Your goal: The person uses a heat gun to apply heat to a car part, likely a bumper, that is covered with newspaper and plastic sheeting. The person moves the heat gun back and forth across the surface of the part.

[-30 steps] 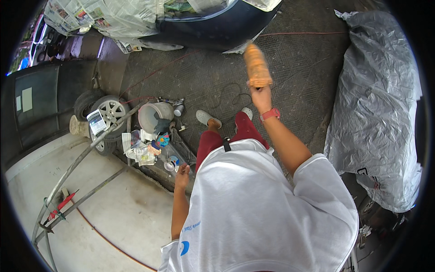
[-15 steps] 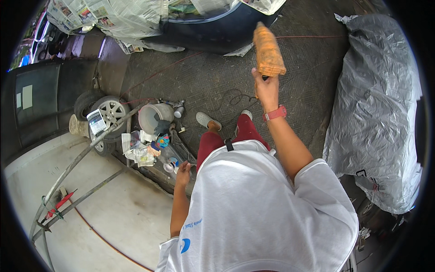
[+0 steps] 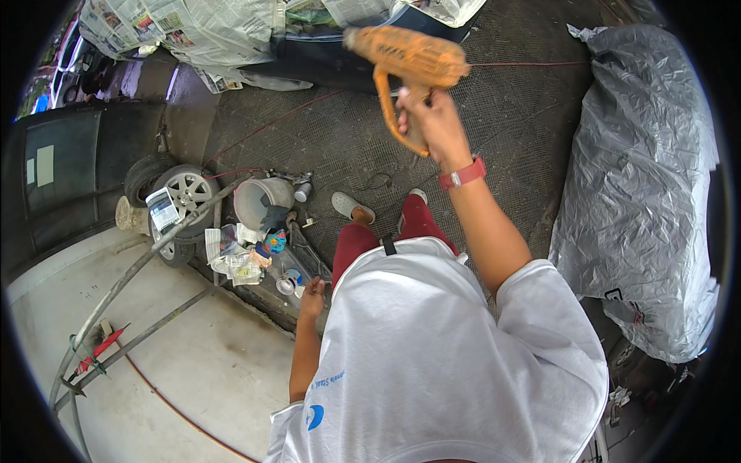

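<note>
My right hand [image 3: 432, 127], with a red watch on the wrist, is wrapped round the handle of an orange heat gun [image 3: 413, 58]. The gun lies across the view in front of a dark blue car bumper [image 3: 316, 65], its nozzle pointing left. A looped guard runs down ahead of my fingers. Whether the nozzle touches the bumper, I cannot tell. Newspaper and plastic sheeting [image 3: 208, 31] cover the car above the bumper. My left hand [image 3: 312, 297] hangs low by my left thigh, fingers curled in, with nothing visible in them.
Left of my feet stand a grey bucket [image 3: 251, 202] with a dark glove over its rim, wheels [image 3: 189, 185], newspaper scraps [image 3: 235, 258] and a can [image 3: 287, 284]. A metal pipe frame [image 3: 131, 282] rises at the left. Silver sheeting [image 3: 637, 177] covers something large at the right. A red hose [image 3: 532, 63] crosses the floor.
My right hand has turned the heat gun from pointing away to pointing left, and its nozzle has swung across the bumper. My left hand has hardly moved.
</note>
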`<state>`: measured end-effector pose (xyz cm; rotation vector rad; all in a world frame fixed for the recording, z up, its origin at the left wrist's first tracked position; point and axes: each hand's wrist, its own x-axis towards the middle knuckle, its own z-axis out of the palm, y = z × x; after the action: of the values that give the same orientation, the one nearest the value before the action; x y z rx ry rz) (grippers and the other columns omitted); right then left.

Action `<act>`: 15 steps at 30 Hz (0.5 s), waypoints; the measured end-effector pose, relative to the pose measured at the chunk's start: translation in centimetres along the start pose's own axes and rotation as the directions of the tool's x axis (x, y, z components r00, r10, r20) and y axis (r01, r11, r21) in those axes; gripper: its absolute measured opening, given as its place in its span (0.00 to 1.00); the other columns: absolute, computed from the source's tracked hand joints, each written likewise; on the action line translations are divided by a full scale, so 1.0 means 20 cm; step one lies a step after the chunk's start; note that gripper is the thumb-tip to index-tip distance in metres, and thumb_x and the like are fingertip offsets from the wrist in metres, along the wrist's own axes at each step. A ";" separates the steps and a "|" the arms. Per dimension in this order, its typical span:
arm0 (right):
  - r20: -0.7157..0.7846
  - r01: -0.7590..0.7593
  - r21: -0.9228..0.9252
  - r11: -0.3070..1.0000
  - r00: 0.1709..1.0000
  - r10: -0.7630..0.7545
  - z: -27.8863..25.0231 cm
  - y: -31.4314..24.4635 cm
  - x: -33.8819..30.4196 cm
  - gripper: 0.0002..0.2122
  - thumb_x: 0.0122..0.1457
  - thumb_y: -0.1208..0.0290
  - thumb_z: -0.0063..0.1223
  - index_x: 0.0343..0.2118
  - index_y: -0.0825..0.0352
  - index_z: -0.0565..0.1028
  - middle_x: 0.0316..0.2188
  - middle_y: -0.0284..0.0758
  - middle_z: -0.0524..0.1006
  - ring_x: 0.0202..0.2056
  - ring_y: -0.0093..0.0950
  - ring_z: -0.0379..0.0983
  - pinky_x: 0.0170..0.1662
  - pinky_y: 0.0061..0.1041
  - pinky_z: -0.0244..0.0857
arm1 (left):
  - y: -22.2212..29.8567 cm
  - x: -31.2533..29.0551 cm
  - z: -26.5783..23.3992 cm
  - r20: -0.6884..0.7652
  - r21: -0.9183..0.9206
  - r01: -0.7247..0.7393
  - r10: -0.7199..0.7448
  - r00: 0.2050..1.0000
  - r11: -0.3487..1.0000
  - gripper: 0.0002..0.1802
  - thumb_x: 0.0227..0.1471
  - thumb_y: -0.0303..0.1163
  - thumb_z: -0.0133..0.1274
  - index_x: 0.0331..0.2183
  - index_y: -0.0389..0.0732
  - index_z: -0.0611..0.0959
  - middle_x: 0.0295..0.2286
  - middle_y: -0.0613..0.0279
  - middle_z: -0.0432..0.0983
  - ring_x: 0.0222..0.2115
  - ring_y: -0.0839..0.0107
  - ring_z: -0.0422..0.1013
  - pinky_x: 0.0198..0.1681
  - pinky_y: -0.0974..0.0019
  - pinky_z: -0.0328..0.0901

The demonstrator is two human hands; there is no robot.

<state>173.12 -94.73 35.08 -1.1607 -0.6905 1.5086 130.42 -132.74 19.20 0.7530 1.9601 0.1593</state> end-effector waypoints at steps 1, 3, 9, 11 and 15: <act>-0.041 0.057 0.060 0.997 0.998 -0.055 -0.04 0.01 0.05 0.13 0.66 0.69 0.57 0.47 0.71 0.70 0.32 0.33 0.75 0.26 0.21 0.74 0.29 0.23 0.72 | 0.02 0.00 0.01 -0.005 0.007 -0.009 0.009 1.000 1.000 0.32 0.62 0.51 0.56 0.58 0.37 0.76 0.50 0.51 0.78 0.51 0.61 0.73 0.56 0.60 0.65; -0.106 0.126 0.177 0.976 0.988 -0.108 -0.14 -0.01 0.16 0.12 0.65 0.69 0.57 0.45 0.69 0.69 0.30 0.34 0.75 0.24 0.22 0.73 0.25 0.24 0.72 | 0.09 -0.03 0.02 -0.019 0.013 -0.021 0.021 1.000 1.000 0.32 0.62 0.51 0.56 0.57 0.37 0.76 0.50 0.51 0.78 0.51 0.61 0.73 0.56 0.60 0.65; -0.280 0.118 0.360 0.925 0.960 -0.014 -0.52 0.03 0.35 0.10 0.67 0.69 0.53 0.46 0.68 0.68 0.29 0.37 0.74 0.24 0.28 0.73 0.25 0.28 0.73 | 0.00 -0.05 0.02 -0.055 -0.072 -0.038 0.034 0.998 0.997 0.32 0.62 0.51 0.56 0.57 0.36 0.76 0.49 0.52 0.78 0.50 0.62 0.73 0.54 0.61 0.66; -0.343 0.125 0.406 0.905 0.939 0.024 -0.67 0.14 0.42 0.10 0.69 0.69 0.51 0.47 0.69 0.68 0.28 0.36 0.73 0.24 0.28 0.72 0.26 0.29 0.73 | 0.05 -0.09 0.02 -0.033 -0.088 0.017 -0.020 0.999 0.996 0.32 0.62 0.51 0.56 0.57 0.36 0.76 0.48 0.54 0.78 0.49 0.63 0.73 0.53 0.62 0.67; -0.439 0.109 0.490 0.865 0.888 0.137 -0.80 0.33 0.47 0.10 0.71 0.69 0.46 0.48 0.70 0.67 0.27 0.35 0.71 0.25 0.27 0.70 0.28 0.30 0.74 | -0.03 -0.13 0.03 -0.054 -0.129 0.040 -0.047 0.997 0.991 0.30 0.62 0.48 0.57 0.58 0.38 0.76 0.45 0.59 0.78 0.42 0.71 0.73 0.45 0.67 0.68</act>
<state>185.58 -90.03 20.55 -1.0508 0.0506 1.2442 131.43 -134.90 20.65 0.6275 1.9982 0.2804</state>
